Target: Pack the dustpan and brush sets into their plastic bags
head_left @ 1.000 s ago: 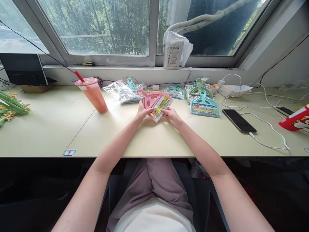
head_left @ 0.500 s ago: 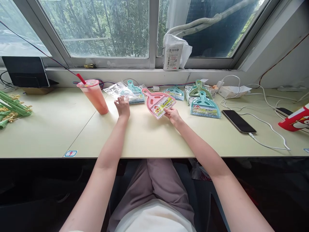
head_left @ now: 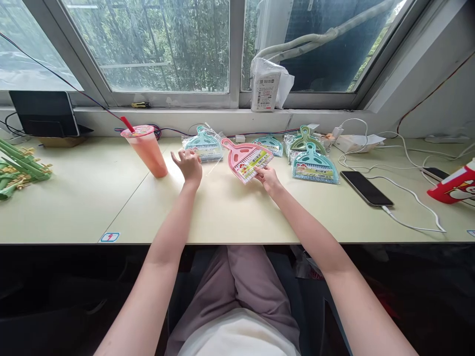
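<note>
My right hand (head_left: 267, 179) pinches the lower right corner of a pink mini dustpan with a brush set in it (head_left: 248, 160), held tilted above the table, handle towards the upper left. A printed label covers part of its bristles. My left hand (head_left: 190, 167) is raised to the left of it, fingers spread and partly bent. A thin clear plastic wrapper (head_left: 214, 167) shows almost edge-on between that hand and the pink dustpan, with a gap to the fingers. Behind the left hand lies a wrapped blue dustpan set (head_left: 203, 143).
Several more wrapped dustpan sets (head_left: 314, 165) lie to the right. A drink cup with a red straw (head_left: 146, 151) stands left of my left hand. A charging phone (head_left: 366, 188), white cables and a red cup (head_left: 454, 185) are at the right; green stems (head_left: 22, 168) lie at far left.
The clear wrapper has swung from above my left hand to its right and turned edge-on, uncovering the blue dustpan set. My right hand and the pink dustpan have hardly moved.
</note>
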Motion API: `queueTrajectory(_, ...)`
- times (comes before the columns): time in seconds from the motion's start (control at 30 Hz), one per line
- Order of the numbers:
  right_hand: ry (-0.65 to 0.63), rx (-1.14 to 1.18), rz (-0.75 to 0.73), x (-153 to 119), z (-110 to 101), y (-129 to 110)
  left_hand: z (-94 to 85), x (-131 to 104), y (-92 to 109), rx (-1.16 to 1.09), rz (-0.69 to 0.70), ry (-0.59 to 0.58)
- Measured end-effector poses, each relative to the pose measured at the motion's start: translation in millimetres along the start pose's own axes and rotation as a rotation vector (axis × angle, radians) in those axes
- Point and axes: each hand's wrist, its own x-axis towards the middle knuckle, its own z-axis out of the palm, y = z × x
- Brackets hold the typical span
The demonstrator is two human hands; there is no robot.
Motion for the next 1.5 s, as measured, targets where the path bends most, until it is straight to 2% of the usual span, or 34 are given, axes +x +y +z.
queueTrajectory(0.1,0.009,-0.028,0.016,0.0,0.4,1.1,7.8,-0.2,-6.2,-0.098,-0.028,-0.073)
queueTrajectory(0.33,0.003,-0.046,0.023,-0.9,1.6,3.6,23.0,-6.1,-2.8,-0.124,0.283,-0.476)
queueTrajectory(0.43,0.008,-0.051,0.021,0.3,-0.4,1.1,22.4,-4.0,-3.8,-0.138,0.325,-0.555)
queueTrajectory(0.6,-0.006,-0.054,0.045,2.7,-2.8,-1.6,20.4,0.6,-8.3,-0.047,0.276,-0.516)
queueTrajectory(0.7,-0.046,-0.06,0.072,1.4,-0.6,-1.8,20.8,0.2,-10.1,0.015,0.293,-0.487)
queueTrajectory(0.83,-0.102,-0.12,0.134,-1.3,2.9,-4.3,22.4,0.5,-16.0,-0.053,0.299,-0.406)
queueTrajectory(1.0,-0.094,-0.203,0.197,2.5,-2.3,-11.3,19.7,2.4,-21.1,-0.075,0.158,-0.35)
queueTrajectory(1.13,-0.076,-0.253,0.211,7.4,-10.3,-16.3,13.9,2.1,-16.3,0.007,0.115,-0.172)
queueTrajectory(1.2,-0.074,-0.284,0.229,8.3,-12.9,-18.3,11.6,3.4,-15.4,0.038,0.008,-0.06)
queueTrajectory(1.27,-0.081,-0.306,0.241,8.3,-14.4,-19.8,10.0,6.5,-18.0,0.019,-0.155,0.008)
queueTrajectory(1.37,-0.087,-0.305,0.245,8.0,-15.9,-21.0,8.0,12.1,-26.4,-0.077,-0.326,-0.017)
queueTrajectory(1.5,-0.087,-0.299,0.243,9.1,-17.5,-20.3,7.2,14.7,-30.6,-0.194,-0.316,0.003)
